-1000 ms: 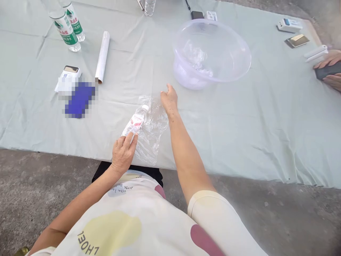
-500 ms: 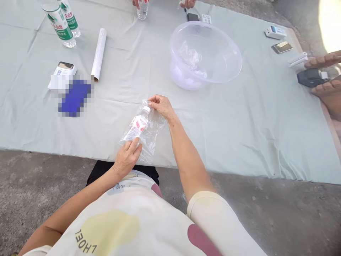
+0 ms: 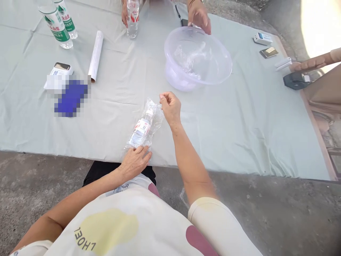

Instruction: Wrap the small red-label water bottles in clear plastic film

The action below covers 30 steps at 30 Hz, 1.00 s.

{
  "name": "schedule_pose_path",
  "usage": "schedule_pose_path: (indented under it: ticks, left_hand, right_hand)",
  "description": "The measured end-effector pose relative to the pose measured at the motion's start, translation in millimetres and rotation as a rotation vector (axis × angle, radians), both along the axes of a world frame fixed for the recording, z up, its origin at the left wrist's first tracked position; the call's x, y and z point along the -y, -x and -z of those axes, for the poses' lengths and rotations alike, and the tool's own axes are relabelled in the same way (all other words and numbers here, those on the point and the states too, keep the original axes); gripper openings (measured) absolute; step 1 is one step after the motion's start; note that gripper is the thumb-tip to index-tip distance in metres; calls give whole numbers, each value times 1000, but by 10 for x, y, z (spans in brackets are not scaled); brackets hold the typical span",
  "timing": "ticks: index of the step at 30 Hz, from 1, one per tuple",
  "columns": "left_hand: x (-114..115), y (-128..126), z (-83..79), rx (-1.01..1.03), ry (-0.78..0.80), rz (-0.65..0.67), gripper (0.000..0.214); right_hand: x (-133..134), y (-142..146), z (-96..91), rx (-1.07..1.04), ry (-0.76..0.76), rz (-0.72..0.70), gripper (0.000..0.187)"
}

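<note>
A small water bottle (image 3: pixel 141 128) with a white cap and a red-and-white label lies tilted on the cloth in front of me. Clear plastic film (image 3: pixel 157 119) is loosely around it and spreads past its right side. My left hand (image 3: pixel 135 161) is at the bottle's base, its bent fingers on the lower end of the film; their tips are partly hidden. Up by the cap and to its right, my right hand (image 3: pixel 171 108) is closed in a pinch at the film's edge.
Left are a film roll (image 3: pixel 96 57), a white device (image 3: pixel 59 74), a blurred blue item (image 3: pixel 71 99) and two large bottles (image 3: pixel 57 30). A purple basin (image 3: pixel 170 73) holds crumpled film. Another person's hands touch the basin and a bottle (image 3: pixel 132 17); a hand at right is near a dark dispenser (image 3: pixel 294 81).
My right hand has moved right, off the cap. My left hand has slid down toward the base, and the bottle's label has turned. Across the table, a hand has reached the basin rim.
</note>
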State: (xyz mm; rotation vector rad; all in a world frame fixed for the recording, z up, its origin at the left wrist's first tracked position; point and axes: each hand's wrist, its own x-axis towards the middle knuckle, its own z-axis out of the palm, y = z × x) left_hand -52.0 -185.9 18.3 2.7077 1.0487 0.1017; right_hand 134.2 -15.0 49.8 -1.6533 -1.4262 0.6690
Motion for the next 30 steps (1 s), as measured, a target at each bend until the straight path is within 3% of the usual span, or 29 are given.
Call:
schedule_pose_path:
  ticks: [5,10,11,13,15,16,19,22,26,30]
  left_hand:
    - [-35,-6,-125,68,167,-22,34]
    - [-135,234,-569,459,710,135,24]
    - [-182,290,-646,543,749,66,25]
    - [-305,374,-704,646,618,-249,28]
    - [-438,396,-612,587,363,-562,31]
    - [-492,380,-521,501,266,-638,32]
    - [-550,228,-213,242,162,-568,46]
    - [-475,-31,-35,157,139,-468,52]
    - [-383,-401,-14,232,183,-438,47]
    - [-314,-634,-37,465,346,-508,53]
  right_hand:
    - [369,107,61,106,130,-322,21]
    - [583,-34,242,2,145,-284,21]
    - [634,-85,260,-11,136,-273,21]
    - [750,-186,292,-29,115,-249,23]
    - [873,-275,334,-32,90,-210,23]
    - [931,-311,360,-23,78,-186,24]
    - [1074,-371,440,70,43,-133,30]
    - [1163,-354,489,131,30,-111,35]
    - [1237,-264,505,-14,172,53,37]
    - [1321,-182,509,-223,246,200,43]
